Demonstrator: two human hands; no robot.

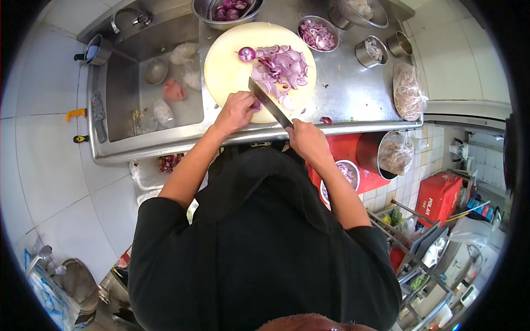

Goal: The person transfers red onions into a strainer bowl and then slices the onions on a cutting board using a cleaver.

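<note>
On a round, cream-coloured cutting board (223, 63) lies a loose heap of sliced red onion (282, 69). A peeled red onion half (246, 54) sits left of the heap. My right hand (308, 140) is closed round the handle of a kitchen knife (269, 103), whose blade points up and left across the board's lower part. At the board's lower left edge my left hand (238, 112), fingers curled, presses on a piece of red onion (256, 105) right beside the blade. Most of that piece is hidden by the fingers.
Left is a steel sink (124, 102) holding a small bowl (156, 71) and bags. A bowl of whole onions (225, 25) stands behind the board, and a bowl of sliced onion (335, 39) at its right. A plastic bag (408, 91) rests at the counter's right end.
</note>
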